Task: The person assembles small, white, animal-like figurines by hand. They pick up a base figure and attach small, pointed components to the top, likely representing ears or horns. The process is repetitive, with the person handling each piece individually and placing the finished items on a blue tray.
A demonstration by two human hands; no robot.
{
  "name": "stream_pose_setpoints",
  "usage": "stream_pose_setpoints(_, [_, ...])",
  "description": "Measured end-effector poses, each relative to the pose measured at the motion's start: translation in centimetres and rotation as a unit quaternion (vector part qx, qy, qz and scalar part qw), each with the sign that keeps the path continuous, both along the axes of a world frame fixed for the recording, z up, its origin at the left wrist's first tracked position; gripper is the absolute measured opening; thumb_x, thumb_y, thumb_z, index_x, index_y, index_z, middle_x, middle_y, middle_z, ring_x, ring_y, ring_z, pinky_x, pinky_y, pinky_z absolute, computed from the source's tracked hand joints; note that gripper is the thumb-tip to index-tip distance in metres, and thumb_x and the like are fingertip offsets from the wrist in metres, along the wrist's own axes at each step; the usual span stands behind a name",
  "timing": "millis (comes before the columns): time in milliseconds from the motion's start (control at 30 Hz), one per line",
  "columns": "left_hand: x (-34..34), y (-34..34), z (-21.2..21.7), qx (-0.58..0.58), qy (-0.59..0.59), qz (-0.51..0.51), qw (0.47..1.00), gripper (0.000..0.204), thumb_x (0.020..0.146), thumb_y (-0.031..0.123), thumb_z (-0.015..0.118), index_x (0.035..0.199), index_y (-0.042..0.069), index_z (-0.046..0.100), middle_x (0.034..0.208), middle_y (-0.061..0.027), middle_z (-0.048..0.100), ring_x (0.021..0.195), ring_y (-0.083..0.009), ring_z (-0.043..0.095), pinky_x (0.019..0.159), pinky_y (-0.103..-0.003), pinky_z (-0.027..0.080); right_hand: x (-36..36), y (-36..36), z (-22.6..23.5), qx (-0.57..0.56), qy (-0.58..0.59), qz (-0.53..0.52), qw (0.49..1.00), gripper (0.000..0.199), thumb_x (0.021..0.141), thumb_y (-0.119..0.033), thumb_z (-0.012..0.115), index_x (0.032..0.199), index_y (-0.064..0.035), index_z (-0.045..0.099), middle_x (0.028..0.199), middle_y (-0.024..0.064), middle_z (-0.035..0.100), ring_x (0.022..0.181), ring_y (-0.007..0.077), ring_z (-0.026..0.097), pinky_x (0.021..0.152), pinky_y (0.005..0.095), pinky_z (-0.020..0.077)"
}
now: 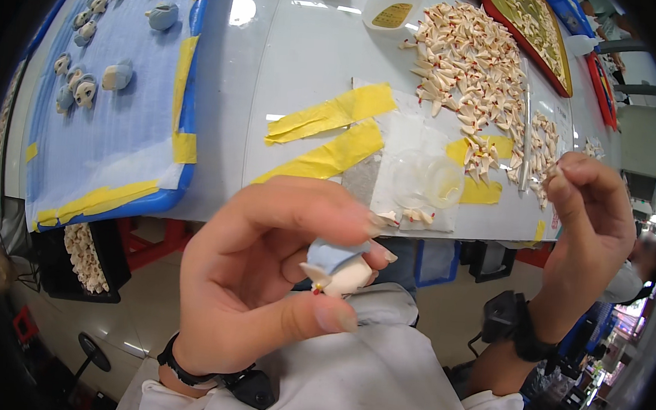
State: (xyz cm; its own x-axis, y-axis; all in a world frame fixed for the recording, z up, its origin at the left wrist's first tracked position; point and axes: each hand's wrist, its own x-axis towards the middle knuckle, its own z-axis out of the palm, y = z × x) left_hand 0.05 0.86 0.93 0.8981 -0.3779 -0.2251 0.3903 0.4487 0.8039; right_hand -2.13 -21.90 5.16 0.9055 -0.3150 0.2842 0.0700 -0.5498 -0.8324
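Pinching a small blue-and-cream figurine part in left hand fingers near the tabletop edge, right hand fingers closed on a tiny cream piece.

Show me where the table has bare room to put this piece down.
Bare white table lies between the blue mat and the heap of cream pieces, above the yellow tape. The right side is crowded: heap, scattered pieces, red tray. The left hand holds the piece.

Single head-worn fisheye, looking steeply down, close over the hands, white table beyond
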Motion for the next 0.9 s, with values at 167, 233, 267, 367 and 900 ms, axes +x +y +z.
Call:
stream_pose_setpoints(167, [-0.2, 0.5, -1.1, 0.015, -0.125, -0.004, 0.992, 0.057, 0.064, 0.015, 0.076, 0.107, 0.002, 0.04, 0.098, -0.0145, 0.05, 0.081, -0.0215, 0.057, 0.067, -0.026, 0.048, 0.1, 2.7, -0.8, -0.045, -0.024, 0.111, 0.992, 0.014, 0.071, 0.006, 0.06, 0.084, 0.0013, 0.056, 0.082, 0.0096, 0.054, 0.073, 0.0141, 0.051, 0.067, 0.0231, 0.0412])
stream_pose_setpoints(233, [-0.1, 0.5, -1.1, 0.056, -0.18, -0.004, 0.982, 0.057, 0.064, 0.012, 0.075, 0.107, 0.002, 0.039, 0.099, -0.0154, 0.048, 0.083, -0.0231, 0.056, 0.068, -0.028, 0.048, 0.6, 3.1, -1.5, -0.093, -0.055, 0.139, 0.984, 0.016, 0.068, 0.009, 0.061, 0.082, 0.0015, 0.057, 0.082, 0.0091, 0.053, 0.072, 0.0142, 0.051, 0.066, 0.0229, 0.0402])
stream_pose_setpoints(267, [0.0, 0.6, -1.1, 0.069, -0.21, -0.012, 0.975, 0.056, 0.064, 0.011, 0.075, 0.106, 0.002, 0.039, 0.099, -0.0156, 0.048, 0.084, -0.0239, 0.056, 0.068, -0.029, 0.047, 0.7, 3.4, -1.6, -0.115, -0.061, 0.132, 0.983, 0.017, 0.065, 0.011, 0.061, 0.08, 0.0016, 0.058, 0.081, 0.009, 0.052, 0.072, 0.0143, 0.05, 0.065, 0.0226, 0.0398])
stream_pose_setpoints(367, [0.6, 1.2, -1.9, 0.078, -0.308, -0.048, 0.947, 0.052, 0.064, 0.01, 0.075, 0.103, 0.004, 0.04, 0.098, -0.0161, 0.048, 0.086, -0.0256, 0.056, 0.07, -0.031, 0.046, 0.7, 4.0, -2.0, -0.174, -0.069, 0.102, 0.977, 0.02, 0.059, 0.015, 0.061, 0.074, 0.0019, 0.06, 0.078, 0.0087, 0.052, 0.071, 0.0145, 0.049, 0.062, 0.0222, 0.0388])
stream_pose_setpoints(900, [0.0, 0.1, -1.8, -0.019, -0.222, -0.026, 0.975, 0.037, 0.074, 0.029, 0.069, 0.092, 0.007, 0.044, 0.098, -0.0161, 0.049, 0.074, -0.0222, 0.058, 0.06, -0.026, 0.05, -0.5, 4.3, -0.1, -0.029, -0.031, 0.174, 0.984, 0.017, 0.07, -0.007, 0.066, 0.079, -0.0038, 0.052, 0.08, 0.0081, 0.048, 0.072, 0.0134, 0.044, 0.064, 0.0222, 0.0341])
